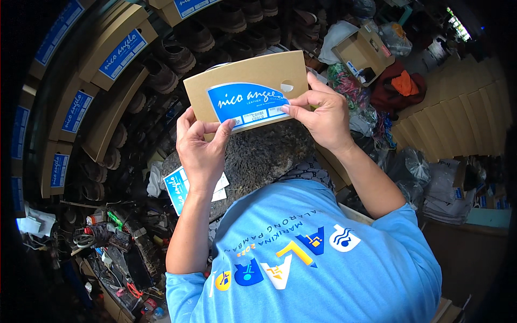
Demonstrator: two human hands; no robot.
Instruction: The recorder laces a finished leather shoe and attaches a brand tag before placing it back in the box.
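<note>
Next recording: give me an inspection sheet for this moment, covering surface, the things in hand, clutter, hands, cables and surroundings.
Surface: no bare work surface seen; dark floor or bench at lower left is covered with tools.
Things in hand: tan cardboard box end held up, with a blue and white label being pressed onto it.
Clutter: loose blue labels below the left hand; tools and scraps at lower left.
Hands: left hand grips the box's lower left edge; right hand presses the label's right end.
Cables: a coiled cord among the tools, unclear.
Surroundings: stacked shoe boxes at left, dark shoes on shelves, plastic bags at right.
</note>
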